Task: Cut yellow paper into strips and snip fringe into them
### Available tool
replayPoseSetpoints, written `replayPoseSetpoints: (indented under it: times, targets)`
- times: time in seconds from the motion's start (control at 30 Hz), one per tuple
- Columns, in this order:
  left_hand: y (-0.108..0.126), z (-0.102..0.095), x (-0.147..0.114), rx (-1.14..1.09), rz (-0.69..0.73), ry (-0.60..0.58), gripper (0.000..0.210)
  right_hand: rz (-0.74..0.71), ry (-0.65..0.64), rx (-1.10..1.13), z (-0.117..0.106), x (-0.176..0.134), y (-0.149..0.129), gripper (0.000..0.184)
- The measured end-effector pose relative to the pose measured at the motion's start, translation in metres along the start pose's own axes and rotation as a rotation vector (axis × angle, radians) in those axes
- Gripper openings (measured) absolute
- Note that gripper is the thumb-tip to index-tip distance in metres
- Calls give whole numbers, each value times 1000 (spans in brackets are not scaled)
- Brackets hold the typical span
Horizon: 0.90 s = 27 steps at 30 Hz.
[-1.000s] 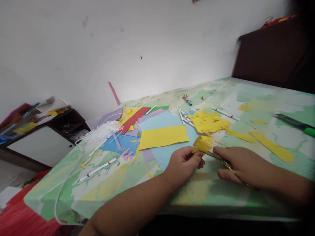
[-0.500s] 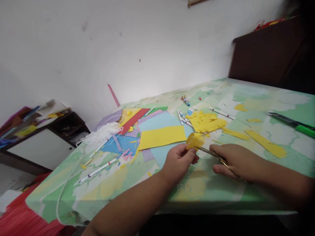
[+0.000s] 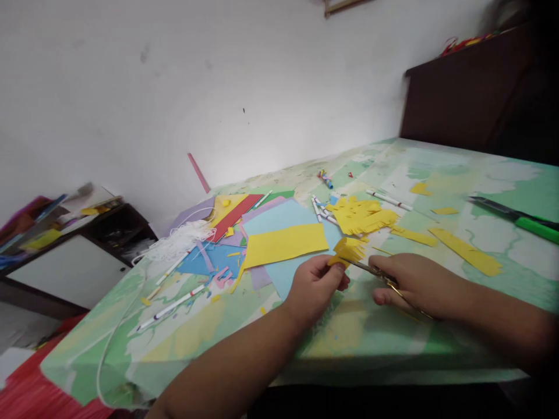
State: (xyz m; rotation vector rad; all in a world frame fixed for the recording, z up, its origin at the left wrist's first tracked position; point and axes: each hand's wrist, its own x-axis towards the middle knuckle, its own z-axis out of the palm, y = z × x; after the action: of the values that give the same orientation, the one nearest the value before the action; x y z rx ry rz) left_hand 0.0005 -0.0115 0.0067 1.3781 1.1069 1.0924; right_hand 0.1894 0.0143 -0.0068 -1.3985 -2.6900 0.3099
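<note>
Between the thumb and fingers of my left hand (image 3: 315,285) is a small yellow paper strip (image 3: 349,249), its upper edge cut into a fringe. My right hand (image 3: 414,285) is closed round the handles of gold-coloured scissors (image 3: 395,285), whose blades reach left to the strip. How far the blades are apart is hard to make out. Just beyond my hands lie several fringed yellow paper pieces (image 3: 360,215) in a pile. A flat yellow paper sheet (image 3: 286,244) rests on light blue paper (image 3: 279,215) to the left.
White-barrelled markers (image 3: 174,306) and paper scraps are scattered over the patterned tablecloth (image 3: 187,343). White string (image 3: 179,238) lies tangled at the left. Green-handled scissors (image 3: 535,227) and a yellow strip (image 3: 467,251) lie on the right. A low cabinet (image 3: 72,265) stands beyond the table's left side.
The view has shifted slightly, so most things sit a little further left. The strip is tilted a little differently at the blades; both hands keep their holds.
</note>
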Motion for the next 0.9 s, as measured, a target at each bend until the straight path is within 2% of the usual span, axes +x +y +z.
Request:
replayPoseSetpoints:
  times: [0.47, 0.9]
  targets:
    - [1, 0, -1, -13, 21, 41, 25, -4, 11, 12, -1, -2, -2, 38]
    - [0, -2, -4, -26, 35, 32, 23, -14, 28, -15, 1, -2, 1, 37]
